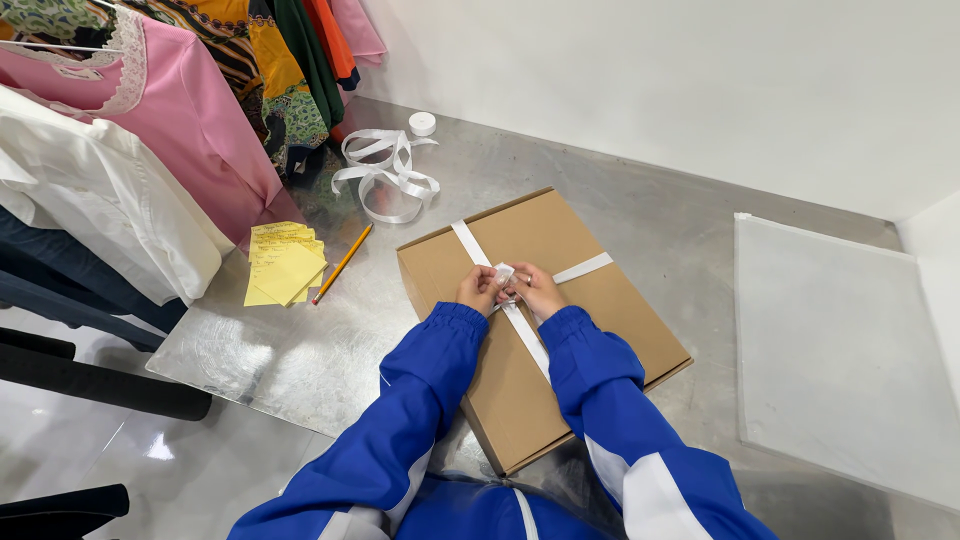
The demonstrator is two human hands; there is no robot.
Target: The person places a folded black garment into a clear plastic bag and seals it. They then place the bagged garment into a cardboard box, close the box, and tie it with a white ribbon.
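Cardboard box (560, 330), mid-surface (300, 350), being tied with white ribbon (527, 330).
Ribbon is already crossing the lid both ways; left hand (478, 289) and right hand (537, 289) are pinching it at the crossing, knot looking unfinished; spare ribbon coil (388, 175) is lying apart.

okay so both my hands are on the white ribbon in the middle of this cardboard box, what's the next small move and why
Probably pull both ends snug. The left hand and right hand pinch the white ribbon where its bands cross on the cardboard box, and the bunched knot looks loose.
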